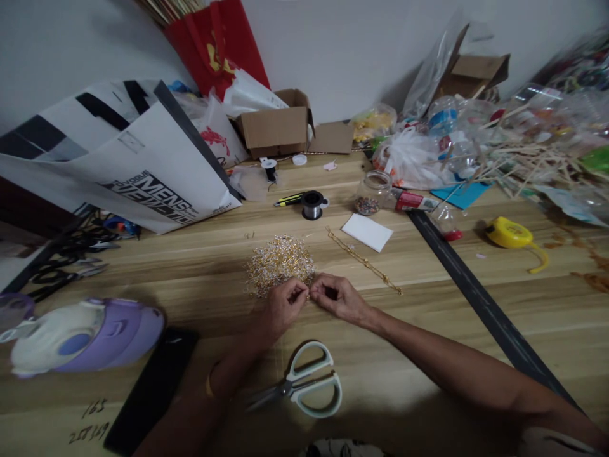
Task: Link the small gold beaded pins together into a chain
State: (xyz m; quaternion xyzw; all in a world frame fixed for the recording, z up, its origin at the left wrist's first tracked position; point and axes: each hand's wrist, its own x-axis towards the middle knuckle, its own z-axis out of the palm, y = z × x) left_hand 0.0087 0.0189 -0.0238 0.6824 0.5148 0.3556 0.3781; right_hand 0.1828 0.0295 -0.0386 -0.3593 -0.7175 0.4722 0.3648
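Observation:
My left hand (pixel 287 303) and my right hand (pixel 339 297) meet fingertip to fingertip at the near edge of a heap of small gold and clear beads (pixel 280 259). Both are closed in a pinch, and whatever lies between the fingertips is too small to make out. To the right of the heap stretches a thin gold beaded chain (pixel 364 260) on the wooden table. A pair of scissors (pixel 309 384) with pale green handles lies just in front of my hands, blades pointing left.
A spool of wire (pixel 312 205), a jar of beads (pixel 372 192) and a white card (pixel 367 232) stand beyond the heap. At left are a purple bottle (pixel 111 333), a black phone-like slab (pixel 152 387) and pliers (pixel 71 273). A yellow tape measure (pixel 508 233) sits right.

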